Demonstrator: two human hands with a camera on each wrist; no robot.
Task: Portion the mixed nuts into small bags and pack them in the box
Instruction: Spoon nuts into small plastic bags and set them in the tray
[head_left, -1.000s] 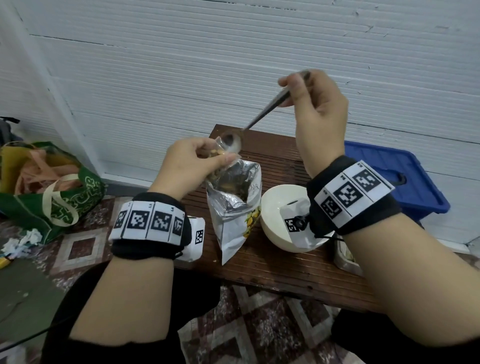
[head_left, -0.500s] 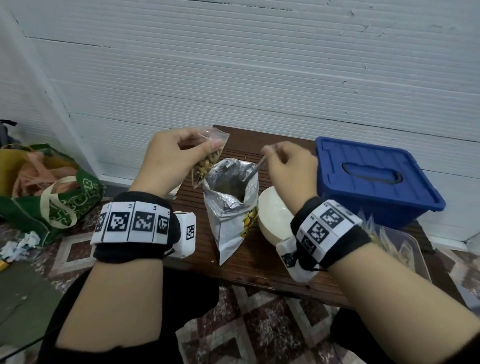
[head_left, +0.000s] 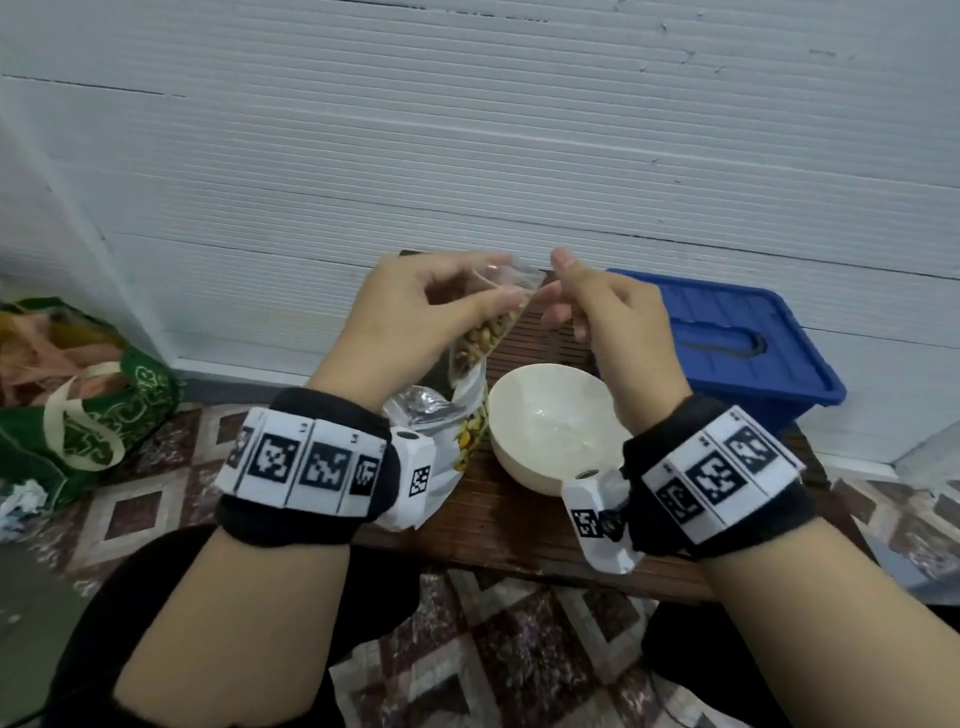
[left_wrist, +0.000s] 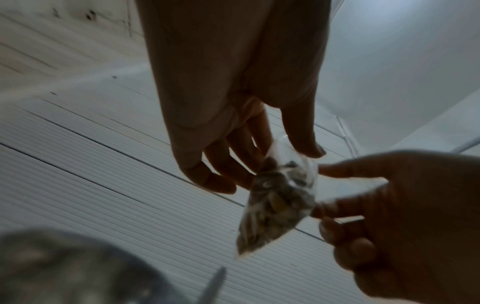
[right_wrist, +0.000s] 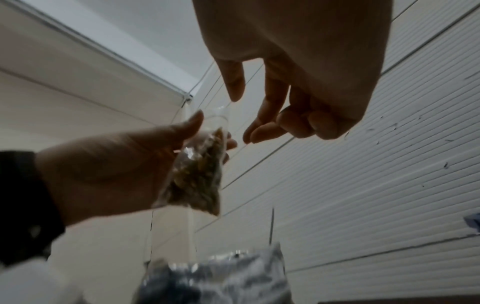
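A small clear bag (head_left: 485, 332) of mixed nuts, pinched near its open top by the left hand (head_left: 415, 317), hangs above the foil nut pouch (head_left: 441, 415) at the low wooden table's (head_left: 509, 525) left edge.

The bag looks light, soft and slippery, so it is best taken by the empty film at its mouth. The right hand (head_left: 602, 312) hovers just beside the mouth, fingers loosely curled, grasping nothing. The head view alone shows the white bowl (head_left: 550, 421) mid-table and the closed blue box (head_left: 737, 343) at the right edge. The left wrist view shows the left thumb on the film; the right wrist view shows a spoon handle (right_wrist: 272, 224) rising from the pouch.
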